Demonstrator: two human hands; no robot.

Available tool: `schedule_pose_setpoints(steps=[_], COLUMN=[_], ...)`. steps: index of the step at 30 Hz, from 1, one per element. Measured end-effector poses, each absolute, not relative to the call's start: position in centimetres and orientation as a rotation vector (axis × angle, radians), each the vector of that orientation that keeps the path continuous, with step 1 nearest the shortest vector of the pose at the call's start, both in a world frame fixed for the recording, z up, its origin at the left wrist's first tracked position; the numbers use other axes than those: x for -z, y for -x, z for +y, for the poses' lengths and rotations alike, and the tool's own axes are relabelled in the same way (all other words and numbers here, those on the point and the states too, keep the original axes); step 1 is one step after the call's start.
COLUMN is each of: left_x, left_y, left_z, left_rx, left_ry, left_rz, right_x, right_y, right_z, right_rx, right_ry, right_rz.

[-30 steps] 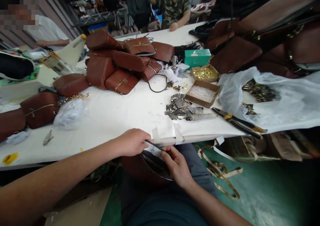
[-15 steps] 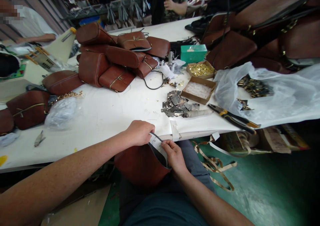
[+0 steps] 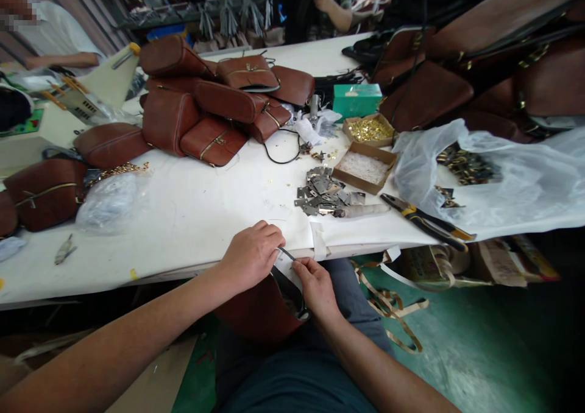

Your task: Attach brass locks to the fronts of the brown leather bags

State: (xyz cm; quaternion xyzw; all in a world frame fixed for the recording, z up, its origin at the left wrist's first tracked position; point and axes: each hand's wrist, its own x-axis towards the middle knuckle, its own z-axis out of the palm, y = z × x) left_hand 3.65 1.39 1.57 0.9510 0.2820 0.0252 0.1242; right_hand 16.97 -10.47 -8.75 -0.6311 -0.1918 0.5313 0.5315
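Note:
A brown leather bag (image 3: 256, 312) rests on my lap below the table edge, its mouth open and a pale lining showing inside. My left hand (image 3: 256, 251) is closed on the far left part of the bag's rim, fingers bent over it. On the right side of the rim, my right hand (image 3: 315, 282) pinches the dark edge between thumb and fingers. The bag's lower part is shaded. Nearest on the table lies a heap of grey metal plates (image 3: 320, 190), beside a wrapped, stick-like tool (image 3: 363, 209).
Stacked brown bags (image 3: 169, 123) stand at the back left. Pliers (image 3: 425, 221) lie near the right edge, by a clear plastic bag (image 3: 420, 157) of metal fittings. Open boxes hold gold pieces (image 3: 369, 128) and small clear pieces (image 3: 363, 166). Two people are across the table.
My left hand has shifted slightly, its fingers now bent further over the rim. The bag's opening has changed shape a little. My right hand keeps its pinch.

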Motion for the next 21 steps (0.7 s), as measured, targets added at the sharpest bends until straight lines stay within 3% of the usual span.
schedule_pose_setpoints(steps=[5,10,21], left_x=[-5.1,-6.5,-1.8], left_y=[-2.2,0.1,-1.4], left_z=[-2.0,-3.6,-2.5], left_rx=[0.100,0.225,0.250], left_ry=[-2.729,-2.946,-3.158], left_rz=[0.346,0.268,0.505], right_x=[8.5,8.5,8.1], right_y=[-17.2,-16.8,-16.0], right_z=[-10.5,-10.7,-10.3], right_rx=[-1.278,-1.287,-1.311], right_ry=[1.493,1.467,1.399], right_rz=[-0.466,-0.405,-0.276])
